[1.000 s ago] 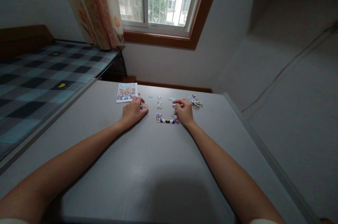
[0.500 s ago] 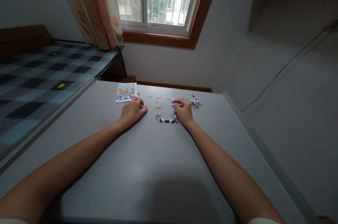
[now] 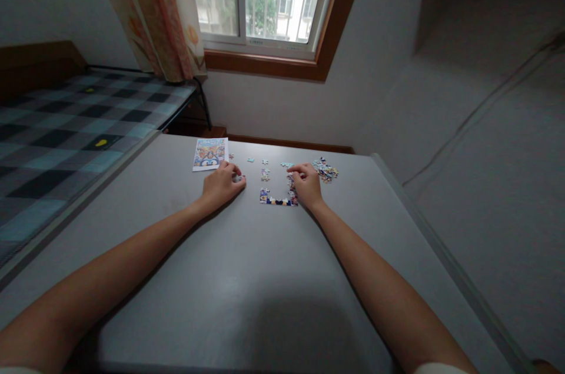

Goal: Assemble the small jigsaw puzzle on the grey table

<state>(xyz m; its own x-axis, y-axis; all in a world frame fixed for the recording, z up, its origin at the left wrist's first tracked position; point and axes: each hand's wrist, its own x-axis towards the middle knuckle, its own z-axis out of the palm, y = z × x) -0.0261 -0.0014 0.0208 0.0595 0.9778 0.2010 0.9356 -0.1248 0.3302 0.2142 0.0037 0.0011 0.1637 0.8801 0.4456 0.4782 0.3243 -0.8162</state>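
My left hand (image 3: pixel 224 180) rests on the table with curled fingers, beside the lower right corner of a printed picture sheet (image 3: pixel 210 152). A pale puzzle piece (image 3: pixel 239 178) shows between its thumb and fingers. My right hand (image 3: pixel 308 183) lies over the right side of a partly joined jigsaw puzzle (image 3: pixel 279 202). Its index finger reaches left and the other fingers are bent in; whatever lies under the fingertips is hidden. The puzzle's bottom row and lower corners are joined. A small joined group of pieces (image 3: pixel 265 174) lies above the left corner.
A heap of loose puzzle pieces (image 3: pixel 326 170) lies right of my right hand. Single pieces, one of them a blue piece (image 3: pixel 251 160), lie toward the table's far edge. A checked bed (image 3: pixel 95 112) stands left of the grey table (image 3: pixel 212 280); a window and wall are beyond.
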